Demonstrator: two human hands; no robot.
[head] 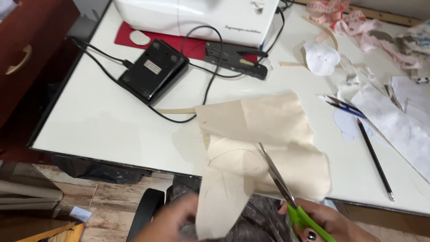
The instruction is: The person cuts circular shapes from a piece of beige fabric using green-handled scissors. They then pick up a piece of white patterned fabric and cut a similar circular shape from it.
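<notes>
White table (112, 121), cloth (264, 148) between fingers (177, 219).

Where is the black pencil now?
The black pencil lies on the white table, right side, beside the paper pieces, right of the cream fabric.

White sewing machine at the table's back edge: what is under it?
Under the white sewing machine lies a red mat bearing a pale oval cutout; how far the mat runs beneath is hidden.

One sewing machine (197, 15); one black foot pedal (153, 71); one piece of cream fabric (260, 148); one pair of green-handled scissors (286, 192); one black pencil (375, 160); one small blue thread snips (344, 106); two hands: left hand (168, 222), right hand (329, 222); one pink measuring tape (336, 11).
</notes>
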